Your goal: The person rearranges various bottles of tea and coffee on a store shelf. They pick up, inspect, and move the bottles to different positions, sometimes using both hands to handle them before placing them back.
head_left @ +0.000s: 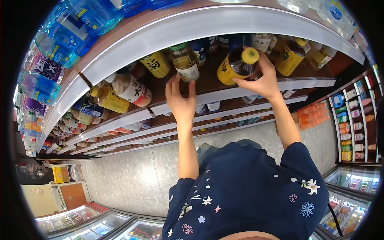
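Observation:
My right hand is wrapped round a dark tea bottle with a yellow cap and yellow label. The bottle tilts with its cap toward me, just in front of the shelf opening. My left hand reaches up to a green-capped bottle of pale drink with a white label. Fingers and thumb sit on either side of its lower end. Left of it stands a bottle with a yellow label. Another yellow-capped tea bottle stands to the right of my right hand.
A white shelf edge runs below my hands, with another pale edge above. Blue bottles line the upper left. A large white-labelled bottle stands left on the same shelf. Orange bottles are stacked on the floor at right.

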Demonstrator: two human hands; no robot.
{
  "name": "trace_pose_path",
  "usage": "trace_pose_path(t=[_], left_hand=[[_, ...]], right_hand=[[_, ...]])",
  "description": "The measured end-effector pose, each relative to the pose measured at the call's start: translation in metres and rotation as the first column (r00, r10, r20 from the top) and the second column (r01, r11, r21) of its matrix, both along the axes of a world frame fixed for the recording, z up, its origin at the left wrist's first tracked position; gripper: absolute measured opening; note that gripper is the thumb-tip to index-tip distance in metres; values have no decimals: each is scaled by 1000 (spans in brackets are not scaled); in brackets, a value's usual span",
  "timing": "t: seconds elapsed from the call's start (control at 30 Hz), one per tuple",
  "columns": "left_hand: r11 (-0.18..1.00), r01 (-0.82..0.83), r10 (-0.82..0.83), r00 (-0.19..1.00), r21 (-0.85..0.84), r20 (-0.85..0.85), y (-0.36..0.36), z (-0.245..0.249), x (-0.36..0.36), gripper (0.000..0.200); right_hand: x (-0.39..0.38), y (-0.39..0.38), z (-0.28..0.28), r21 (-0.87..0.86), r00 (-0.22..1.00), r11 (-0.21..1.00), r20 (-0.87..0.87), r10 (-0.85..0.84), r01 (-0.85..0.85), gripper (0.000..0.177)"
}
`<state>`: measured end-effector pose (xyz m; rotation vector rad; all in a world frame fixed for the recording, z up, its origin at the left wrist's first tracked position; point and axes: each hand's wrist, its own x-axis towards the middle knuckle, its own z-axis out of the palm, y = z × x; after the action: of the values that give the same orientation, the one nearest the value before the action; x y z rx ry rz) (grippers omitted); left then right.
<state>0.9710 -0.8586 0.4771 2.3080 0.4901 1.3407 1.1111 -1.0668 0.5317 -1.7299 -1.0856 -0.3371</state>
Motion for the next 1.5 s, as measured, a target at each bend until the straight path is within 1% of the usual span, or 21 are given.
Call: trace_pose_path(t=[0.1,0.2,0.3,0.37,0.4,0.47,0.53,0.6,0.63,0.73,0.8,0.87,0.93,1.0,1.17,1.27,1.33,1.4,1.43,1.47,1.5], left_hand=[[977,128,-107,986,-173,124,-8,-9,12,37],[923,164,-132,985,-348,113,-20,-4,13,36],[891,143,-167,986,-432,-18,-19,8,5,32],[804,328,-243,943,-496,229,-10,-7,3,31],[754,421,-265,897,-505,353,-8,-10,2,31],[765,449,-217,855,-462,470,-10,-16,-5,42],[780,465,-202,820,-418,535,-8,-17,-16,47],[833,407,-205,856,-375,475,-4,-13,-31,55],[856,390,-206,860,-340,466,-1,-10,-37,56],[907,347,-227,880,-240,417,16,-5,-45,58],[927,331,-250,894,-173,373,28,-3,-47,66],[942,306,-268,933,-136,241,39,-4,-49,75],[961,237,-204,955,-145,214,44,-4,-42,76],[947,205,-165,971,-246,174,52,-9,-38,76],[906,245,-213,968,-344,129,66,-4,-29,75],[921,256,-216,963,-294,161,69,-2,-23,76],[978,148,-120,975,-146,185,66,-4,-22,75],[999,-5,-9,963,50,268,62,-8,-24,73],[982,-69,-3,925,177,380,60,-8,-26,56],[978,40,-116,920,205,374,58,-9,-28,52],[962,146,-225,904,232,363,55,-11,-31,47]], right_hand=[[-1,-8,3,22,996,996,-14,87,-87,79],[4,-7,1,64,989,988,-25,143,-141,81],[3,0,-2,158,954,961,-163,252,-227,84],[-4,9,1,273,858,907,-321,401,-321,85],[-8,17,4,358,816,864,-333,472,-354,84],[-18,37,7,525,722,754,-331,607,-394,82],[-23,51,6,531,684,741,-358,636,-411,81],[-26,63,5,481,672,755,-377,637,-446,81],[-31,73,5,470,719,766,-328,613,-439,83],[-45,87,17,158,837,912,-363,410,-378,84],[-56,108,18,130,919,941,-211,334,-312,86],[-68,126,22,117,957,959,-104,270,-258,87],[-73,144,15,80,971,973,-84,225,-218,85],[-78,158,9,36,981,985,-90,174,-172,84],[-86,169,6,138,995,986,-24,97,-92,58],[-87,153,4,232,996,970,71,57,-72,39],[-82,136,-8,274,996,962,91,-4,-21,31],[-74,114,-15,275,979,948,71,-189,163,24],[-65,103,-18,279,949,923,96,-301,264,23],[-54,92,-22,283,906,889,121,-406,361,23],[-45,82,-23,285,882,855,60,-467,433,24]])
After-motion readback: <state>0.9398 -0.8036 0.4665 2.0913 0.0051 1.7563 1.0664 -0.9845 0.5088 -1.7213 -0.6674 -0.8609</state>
